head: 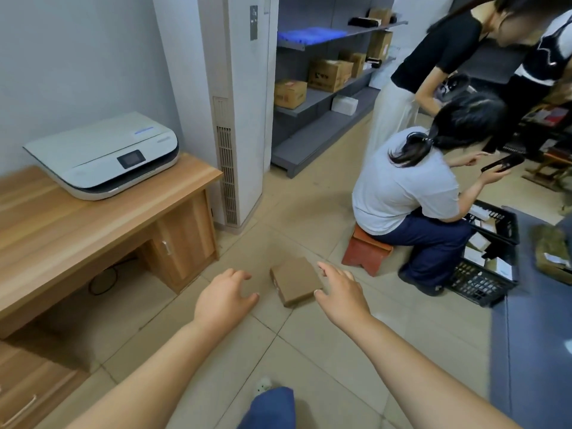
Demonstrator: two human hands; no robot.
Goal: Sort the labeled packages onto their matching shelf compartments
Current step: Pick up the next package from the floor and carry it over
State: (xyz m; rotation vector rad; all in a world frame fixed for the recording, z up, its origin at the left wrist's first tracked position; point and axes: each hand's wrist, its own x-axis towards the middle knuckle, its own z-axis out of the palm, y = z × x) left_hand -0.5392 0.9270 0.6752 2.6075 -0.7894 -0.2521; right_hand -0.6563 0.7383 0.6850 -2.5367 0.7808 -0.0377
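Note:
A small flat brown cardboard package (296, 280) lies on the tiled floor in front of me. My left hand (224, 297) hovers just left of it, fingers apart, holding nothing. My right hand (340, 294) is at the package's right edge, fingers spread, its thumb close to or touching the near corner. A grey metal shelf unit (312, 111) stands at the back, with several cardboard boxes (329, 74) on its levels and a blue item on an upper level. No label is visible on the package from here.
A wooden desk (93, 224) with a white printer (106, 154) stands at left. A tall white air conditioner (235, 119) rises beside it. A person sits on a red stool (365, 250) at right beside a black crate (486, 274) of parcels; two others stand behind.

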